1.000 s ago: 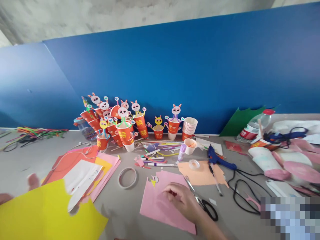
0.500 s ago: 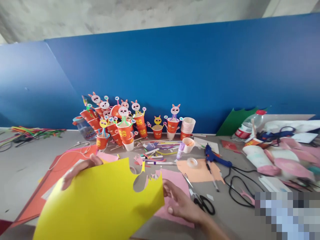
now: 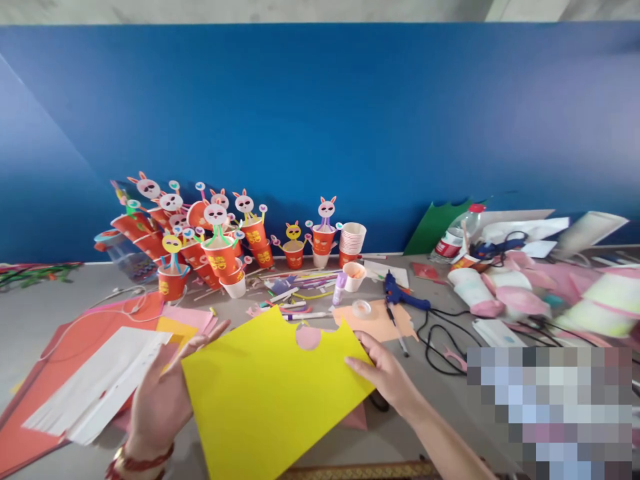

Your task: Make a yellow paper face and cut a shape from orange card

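Note:
A yellow sheet of paper (image 3: pixel 280 400) is held up over the table, with a round hole and ragged cut-outs along its top edge. My right hand (image 3: pixel 383 370) pinches the sheet at its right corner, thumb on the front. My left hand (image 3: pixel 165 393) is spread at the sheet's left edge, fingers stretched out and apparently not gripping it. Beneath the sheet, pink paper (image 3: pixel 356 417) and part of the black scissors (image 3: pixel 379 401) peep out; the rest of them is hidden. Orange paper (image 3: pixel 370 325) with a tape roll (image 3: pixel 361 309) lies behind.
Decorated red paper cups (image 3: pixel 220 260) with rabbit faces stand along the blue partition (image 3: pixel 320 120). A blue glue gun (image 3: pixel 405 297) and its cord lie to the right, near a bottle (image 3: pixel 453 237). Red sheets (image 3: pixel 30 433) and a white sheet (image 3: pixel 100 387) lie left.
My left hand has gone from the sheet's top edge to its left side and opened. The yellow sheet has turned and looks flatter. The view has shifted right.

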The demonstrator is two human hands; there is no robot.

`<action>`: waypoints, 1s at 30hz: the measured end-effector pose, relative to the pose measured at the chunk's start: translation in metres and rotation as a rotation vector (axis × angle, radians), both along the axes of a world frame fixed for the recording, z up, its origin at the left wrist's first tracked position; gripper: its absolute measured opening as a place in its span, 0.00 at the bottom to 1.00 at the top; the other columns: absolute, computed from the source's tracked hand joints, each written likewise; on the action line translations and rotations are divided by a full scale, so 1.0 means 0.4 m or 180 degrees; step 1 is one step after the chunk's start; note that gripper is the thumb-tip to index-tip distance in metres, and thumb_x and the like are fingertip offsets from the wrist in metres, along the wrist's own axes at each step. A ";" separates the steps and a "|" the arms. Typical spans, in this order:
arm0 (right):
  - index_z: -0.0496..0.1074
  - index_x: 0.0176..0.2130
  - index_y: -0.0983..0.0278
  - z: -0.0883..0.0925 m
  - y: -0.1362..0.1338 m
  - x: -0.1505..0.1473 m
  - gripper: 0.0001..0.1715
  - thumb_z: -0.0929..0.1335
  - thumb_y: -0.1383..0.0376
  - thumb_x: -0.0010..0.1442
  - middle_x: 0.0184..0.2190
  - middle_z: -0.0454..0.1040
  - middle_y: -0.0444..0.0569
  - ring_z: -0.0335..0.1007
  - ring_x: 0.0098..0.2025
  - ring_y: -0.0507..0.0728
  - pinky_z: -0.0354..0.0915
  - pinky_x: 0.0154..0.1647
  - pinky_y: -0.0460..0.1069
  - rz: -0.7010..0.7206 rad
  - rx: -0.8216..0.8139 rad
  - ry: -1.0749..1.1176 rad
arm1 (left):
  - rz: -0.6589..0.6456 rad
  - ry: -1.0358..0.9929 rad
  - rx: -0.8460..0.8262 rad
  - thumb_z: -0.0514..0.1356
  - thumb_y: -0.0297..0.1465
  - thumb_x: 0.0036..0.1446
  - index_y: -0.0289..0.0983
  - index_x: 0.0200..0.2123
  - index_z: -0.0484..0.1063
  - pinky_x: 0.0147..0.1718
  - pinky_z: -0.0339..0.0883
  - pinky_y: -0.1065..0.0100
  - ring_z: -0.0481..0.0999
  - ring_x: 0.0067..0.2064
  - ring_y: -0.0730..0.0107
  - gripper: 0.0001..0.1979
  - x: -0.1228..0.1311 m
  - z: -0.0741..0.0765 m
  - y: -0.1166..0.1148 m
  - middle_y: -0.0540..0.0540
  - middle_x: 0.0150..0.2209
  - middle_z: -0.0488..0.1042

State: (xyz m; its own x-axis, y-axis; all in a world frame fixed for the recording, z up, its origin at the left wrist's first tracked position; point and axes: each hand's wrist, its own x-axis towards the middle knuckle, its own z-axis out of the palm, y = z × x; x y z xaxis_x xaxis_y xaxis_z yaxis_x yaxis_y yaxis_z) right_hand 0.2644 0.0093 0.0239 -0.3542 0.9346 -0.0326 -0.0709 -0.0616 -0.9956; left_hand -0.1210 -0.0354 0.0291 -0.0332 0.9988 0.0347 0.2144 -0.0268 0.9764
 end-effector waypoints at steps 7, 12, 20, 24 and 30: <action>0.70 0.52 0.63 -0.030 -0.047 -0.008 0.25 0.69 0.51 0.61 0.45 0.78 0.53 0.74 0.48 0.64 0.72 0.45 0.52 -0.0009 0.0166 -0.0570 | -0.0335 0.0106 -0.0890 0.64 0.46 0.55 0.48 0.61 0.66 0.50 0.74 0.54 0.71 0.58 0.44 0.31 -0.058 0.027 -0.012 0.46 0.62 0.68; 0.74 0.44 0.62 -0.014 -0.079 -0.023 0.18 0.66 0.52 0.64 0.34 0.79 0.46 0.75 0.35 0.57 0.70 0.36 0.47 0.0386 0.0615 -0.1278 | -0.0046 0.0461 -0.0569 0.65 0.44 0.54 0.49 0.52 0.76 0.49 0.76 0.60 0.75 0.55 0.48 0.21 -0.135 0.026 -0.010 0.50 0.56 0.75; 0.71 0.46 0.60 -0.029 -0.058 0.061 0.14 0.62 0.56 0.68 0.41 0.79 0.51 0.77 0.40 0.59 0.71 0.41 0.50 -0.0603 0.1425 -0.2319 | -0.0114 0.0771 -0.0359 0.63 0.44 0.56 0.46 0.53 0.75 0.48 0.75 0.60 0.75 0.55 0.49 0.22 -0.129 0.006 0.036 0.47 0.56 0.75; 0.71 0.46 0.60 -0.051 -0.063 0.096 0.11 0.64 0.60 0.66 0.45 0.77 0.54 0.74 0.49 0.63 0.70 0.49 0.56 -0.0820 0.2243 -0.2966 | -0.0467 0.0929 -0.0183 0.60 0.44 0.59 0.45 0.54 0.74 0.49 0.74 0.60 0.77 0.52 0.52 0.21 -0.070 -0.001 0.074 0.45 0.55 0.75; 0.68 0.53 0.60 -0.076 -0.088 0.110 0.17 0.66 0.62 0.64 0.50 0.75 0.55 0.71 0.53 0.64 0.71 0.51 0.58 -0.0678 0.2456 -0.3459 | -0.0589 0.1714 0.0300 0.56 0.41 0.62 0.44 0.56 0.72 0.44 0.75 0.67 0.79 0.49 0.57 0.21 -0.004 0.006 0.117 0.45 0.53 0.77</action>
